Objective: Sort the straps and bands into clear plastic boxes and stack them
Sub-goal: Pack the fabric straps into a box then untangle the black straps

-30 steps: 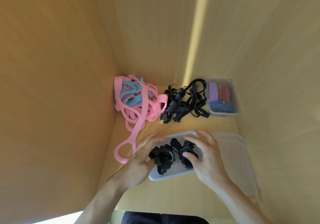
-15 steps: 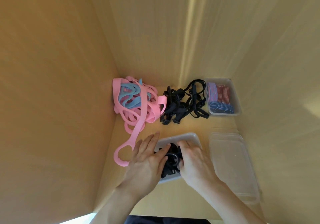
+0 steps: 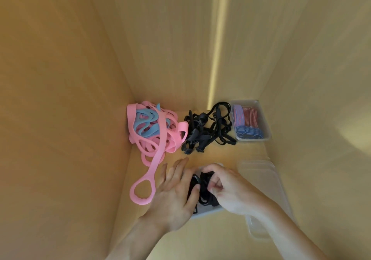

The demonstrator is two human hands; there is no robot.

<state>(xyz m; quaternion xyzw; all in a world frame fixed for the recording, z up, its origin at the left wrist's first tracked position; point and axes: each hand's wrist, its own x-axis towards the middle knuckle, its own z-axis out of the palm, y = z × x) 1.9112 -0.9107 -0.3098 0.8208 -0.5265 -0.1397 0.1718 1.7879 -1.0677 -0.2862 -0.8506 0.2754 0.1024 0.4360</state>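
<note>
Two hands work over one small clear box (image 3: pixel 208 212) on the wooden shelf (image 3: pixel 216 155). Left hand (image 3: pixel 172 197) lies spread and flat, thumb pressing the black straps (image 3: pixel 202 187) down into the box, gripping nothing. Right hand (image 3: pixel 226 187) is curled, its fingers (image 3: pixel 215 182) pinching the same bundle from the other side.

Beyond the fingertips: a loose heap of black straps and buckles (image 3: pixel 206 131). Past the left fingers, a tangle of pink bands (image 3: pixel 158 139) with blue bands (image 3: pixel 144 125) in it; one pink loop trails back just beside the left hand. Farther off past the right fingers, a second clear box (image 3: pixel 265 125) already packed with striped bands (image 3: pixel 246 123). Just outside the right wrist, an empty clear container or lid (image 3: pixel 267 187); cannot tell which.

Handling, by my reckoning: webbing light and limp, springs back when let go, so it wants pressing flat. Buckles are the stiff parts, best taken there. Pink bands likely stretchy and snag-prone; lift by a single loop.
</note>
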